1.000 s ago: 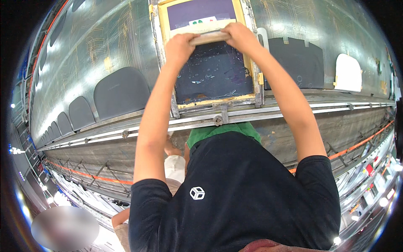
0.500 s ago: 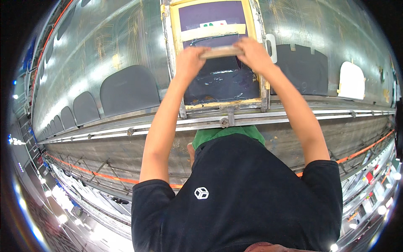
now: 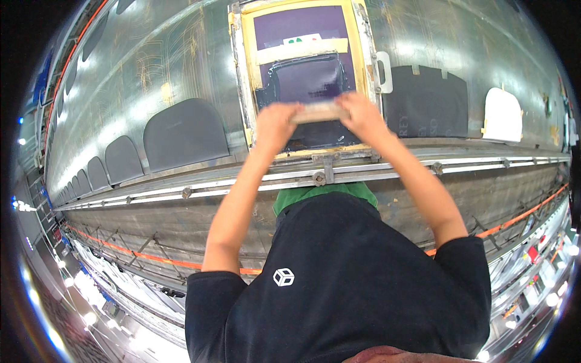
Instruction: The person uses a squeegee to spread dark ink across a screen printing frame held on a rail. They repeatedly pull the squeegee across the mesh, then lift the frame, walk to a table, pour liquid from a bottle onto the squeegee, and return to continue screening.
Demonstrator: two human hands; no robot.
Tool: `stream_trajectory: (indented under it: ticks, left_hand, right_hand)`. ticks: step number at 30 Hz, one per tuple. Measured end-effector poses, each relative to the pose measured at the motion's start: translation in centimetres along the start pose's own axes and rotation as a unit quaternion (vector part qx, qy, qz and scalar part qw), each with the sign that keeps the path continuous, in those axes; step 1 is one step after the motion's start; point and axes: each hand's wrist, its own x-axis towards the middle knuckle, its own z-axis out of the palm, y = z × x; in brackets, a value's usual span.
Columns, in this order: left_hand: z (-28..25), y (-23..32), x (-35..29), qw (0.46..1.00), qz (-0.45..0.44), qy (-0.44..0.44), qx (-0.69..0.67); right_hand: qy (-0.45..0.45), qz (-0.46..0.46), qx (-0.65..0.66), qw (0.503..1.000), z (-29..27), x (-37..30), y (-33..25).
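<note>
A squeegee with a pale wooden handle (image 3: 321, 113) lies crosswise over the screen printing frame (image 3: 238, 66). My left hand (image 3: 278, 125) is closed round its left end, and my right hand (image 3: 362, 115) grips the right end. Beyond the squeegee, the dark purple mesh (image 3: 302, 27) carries a strip of yellow tape (image 3: 302, 52) and a rounded outline of dark ink. Wet dark ink (image 3: 321, 134) covers the mesh on the near side of the handle. The squeegee's lower edge is hidden beneath my hands and the handle.
Dark grey rounded panels (image 3: 184, 133) lie in a row on the metal table to the left. Right of the frame are a dark panel (image 3: 426, 103) and a white one (image 3: 503, 115). A white handle (image 3: 384, 72) juts from the frame's right side. A metal rail (image 3: 242, 181) runs along the near edge.
Both hands have drawn the squeegee toward me, down the mesh. The part of the mesh beyond it, with the rounded outline, is now uncovered.
</note>
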Motion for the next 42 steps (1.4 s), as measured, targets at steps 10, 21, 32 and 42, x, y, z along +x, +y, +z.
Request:
stream_trajectory:
  ticks: [10,21,32,42]
  left_hand:
    - [0.8,-1.1,3.7,0.997,-0.023,0.035,0.067]
    - [-2.2,-1.7,7.0,0.997,-0.059,-0.038,0.036]
    - [2.4,1.5,-3.4,0.998,-0.028,-0.008,0.061]
    - [0.9,3.4,-4.3,1.0,-0.003,0.002,0.015]
  right_hand:
    - [0.038,0.022,0.001,0.999,1.3,3.0,2.0]
    - [0.029,-0.01,-0.024,0.999,-1.5,6.6,2.8]
    - [0.027,0.033,0.029,0.999,2.9,-4.9,-0.9]
    - [0.238,0.182,0.07,0.952,-1.4,4.5,15.5]
